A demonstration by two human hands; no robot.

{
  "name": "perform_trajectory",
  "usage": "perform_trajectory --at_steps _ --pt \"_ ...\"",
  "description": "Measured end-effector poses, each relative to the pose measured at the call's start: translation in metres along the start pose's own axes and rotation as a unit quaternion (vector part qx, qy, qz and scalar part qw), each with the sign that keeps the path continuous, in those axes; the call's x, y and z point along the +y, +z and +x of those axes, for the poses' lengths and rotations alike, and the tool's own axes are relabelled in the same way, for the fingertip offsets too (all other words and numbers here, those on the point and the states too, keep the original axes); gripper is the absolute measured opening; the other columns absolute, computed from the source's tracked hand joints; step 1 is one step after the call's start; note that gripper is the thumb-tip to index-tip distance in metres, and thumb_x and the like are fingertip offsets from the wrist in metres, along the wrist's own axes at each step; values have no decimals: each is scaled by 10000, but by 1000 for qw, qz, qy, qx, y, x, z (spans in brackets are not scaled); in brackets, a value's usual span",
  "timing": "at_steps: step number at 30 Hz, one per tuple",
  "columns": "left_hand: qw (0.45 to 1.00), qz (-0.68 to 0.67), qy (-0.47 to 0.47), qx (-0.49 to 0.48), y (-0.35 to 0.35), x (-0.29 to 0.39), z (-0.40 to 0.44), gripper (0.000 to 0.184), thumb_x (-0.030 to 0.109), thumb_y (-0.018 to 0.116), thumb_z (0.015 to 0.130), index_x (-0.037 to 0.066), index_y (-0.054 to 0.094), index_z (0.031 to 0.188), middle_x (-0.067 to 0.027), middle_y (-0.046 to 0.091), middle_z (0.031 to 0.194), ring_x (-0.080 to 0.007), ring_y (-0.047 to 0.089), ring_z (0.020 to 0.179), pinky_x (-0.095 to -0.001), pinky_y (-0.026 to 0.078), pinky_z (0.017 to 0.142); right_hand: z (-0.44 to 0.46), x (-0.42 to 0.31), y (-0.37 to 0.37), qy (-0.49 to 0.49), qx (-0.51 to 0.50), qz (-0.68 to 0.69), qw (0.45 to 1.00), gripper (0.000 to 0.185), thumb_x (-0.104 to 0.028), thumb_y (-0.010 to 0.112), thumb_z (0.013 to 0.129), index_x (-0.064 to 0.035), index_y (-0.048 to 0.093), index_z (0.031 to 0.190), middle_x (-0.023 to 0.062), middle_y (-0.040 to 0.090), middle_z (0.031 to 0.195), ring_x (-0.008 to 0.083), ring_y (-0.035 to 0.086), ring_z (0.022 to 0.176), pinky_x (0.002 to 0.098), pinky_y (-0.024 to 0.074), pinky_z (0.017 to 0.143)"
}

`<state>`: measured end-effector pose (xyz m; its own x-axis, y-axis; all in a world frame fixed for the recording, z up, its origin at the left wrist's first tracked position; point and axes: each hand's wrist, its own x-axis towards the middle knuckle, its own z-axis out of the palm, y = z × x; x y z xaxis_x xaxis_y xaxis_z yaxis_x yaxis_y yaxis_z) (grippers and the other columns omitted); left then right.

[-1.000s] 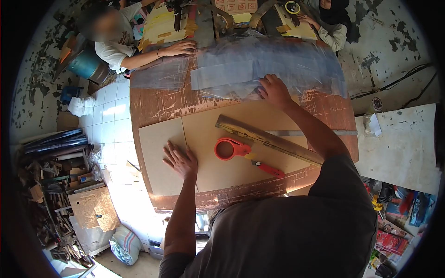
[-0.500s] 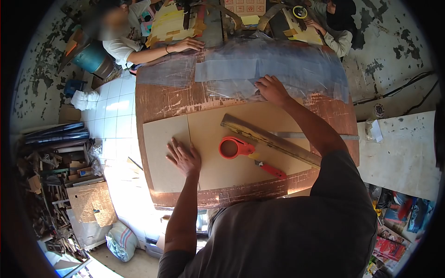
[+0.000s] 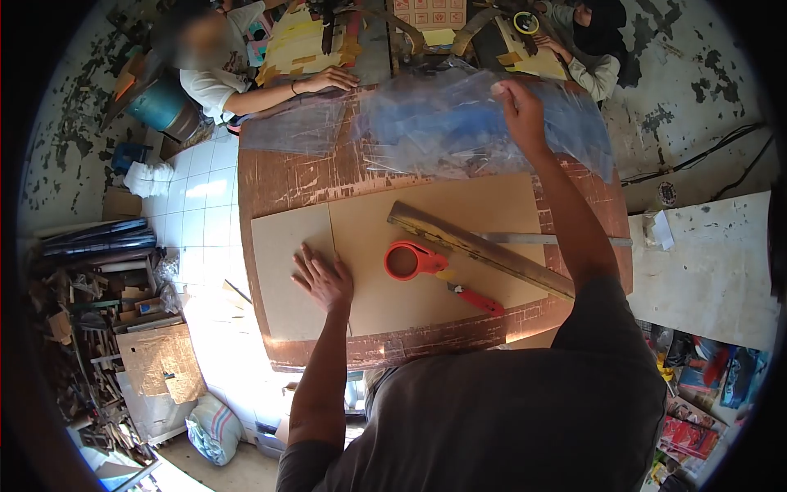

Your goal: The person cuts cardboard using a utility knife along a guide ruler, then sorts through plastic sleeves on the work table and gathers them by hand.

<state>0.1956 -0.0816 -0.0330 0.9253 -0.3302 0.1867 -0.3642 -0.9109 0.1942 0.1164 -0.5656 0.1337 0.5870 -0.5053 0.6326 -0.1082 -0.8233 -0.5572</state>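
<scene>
My left hand (image 3: 322, 279) lies flat with fingers spread on a light brown cardboard sheet (image 3: 287, 234) at the left of the table. A larger brown board (image 3: 459, 201) adjoins it on the right. My right hand (image 3: 522, 115) is raised at the far side, its fingers closed on the edge of a clear plastic sheet (image 3: 443, 123). On the larger board are a worn wooden bar (image 3: 479, 248), a red ring-shaped tool (image 3: 403, 261) and a red-handled cutter (image 3: 477, 300). A metal strip (image 3: 566, 240) passes partly under the bar.
The worn brown table (image 3: 279, 176) bears all this. One person's hand (image 3: 332, 79) rests at its far left edge; another person's hand (image 3: 553, 45) is at the far right. A yellow-papered work surface (image 3: 299, 41) stands beyond. Scrap pieces (image 3: 94, 328) fill the left side.
My right hand has moved away from me and slightly right, lifting the plastic sheet's near edge and folding it back. My left hand stays on the cardboard.
</scene>
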Motion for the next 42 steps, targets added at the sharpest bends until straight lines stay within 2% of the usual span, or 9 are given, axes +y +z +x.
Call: perform_trajectory --at_steps 4,5,9,14,21,26,32,34,42 --pt "1000 4 6 1 1 -1 0 611 402 442 999 -48 504 1406 -84 274 1658 -347 134 1557 -625 67 1225 24 10 -19 152 7 171 973 304 -272 610 1039 16 681 1100 23 675 860 79 644 717 242 510 674" --pt "1000 4 3 -3 1 -1 -1 615 406 440 1000 -48 498 1411 -84 272 1659 -347 134 1557 -625 68 1225 27 27 -24 128 10 69 989 280 -270 617 1036 -2 691 1074 -15 639 831 45 593 685 220 506 654" --pt "1000 5 2 -3 -1 0 -1 622 410 436 1004 -48 488 1420 -87 271 1659 -349 135 1556 -624 73 1224 32 42 -28 135 38 141 980 308 -290 646 1011 14 676 1044 6 636 762 75 492 658 252 450 631" --pt "1000 6 -2 -4 0 0 0 619 414 436 1007 -44 492 1419 -90 273 1658 -347 136 1556 -623 71 1225 31 -7 -41 182 2 161 970 268 -233 593 1041 29 652 1048 37 662 815 126 682 752 269 562 704" --pt "1000 18 -6 -17 1 -1 0 637 447 409 1017 -16 463 1451 -84 277 1654 -332 141 1557 -616 77 1225 29 -1 -33 156 -63 188 968 221 -190 565 1052 25 616 1065 83 695 926 159 716 818 294 597 751" --pt "1000 3 -5 -10 -1 -1 0 611 411 439 1009 -40 490 1418 -87 268 1660 -340 136 1557 -621 66 1226 18 -3 -25 139 -236 272 923 194 -122 664 973 -2 591 1107 99 695 967 153 683 945 289 539 819" --pt "1000 1 -3 -7 0 0 0 607 398 440 1007 -47 488 1416 -89 266 1661 -340 139 1557 -621 64 1226 -2 -38 0 141 -416 42 897 303 -120 726 904 -30 672 1189 70 683 915 157 649 845 300 513 789" --pt "1000 2 -3 -3 0 -1 0 610 397 439 1006 -49 483 1420 -89 265 1661 -340 139 1557 -621 64 1226 -2 -45 12 265 -432 227 832 245 -120 697 925 -38 707 1156 78 692 933 164 651 855 306 517 803" --pt "1000 26 4 -13 -1 1 0 594 411 420 1010 -34 497 1396 -91 263 1660 -353 153 1551 -627 90 1222 17 -176 90 -53 -86 267 958 124 -82 625 955 -72 692 1058 68 716 1008 218 690 893 346 533 791"
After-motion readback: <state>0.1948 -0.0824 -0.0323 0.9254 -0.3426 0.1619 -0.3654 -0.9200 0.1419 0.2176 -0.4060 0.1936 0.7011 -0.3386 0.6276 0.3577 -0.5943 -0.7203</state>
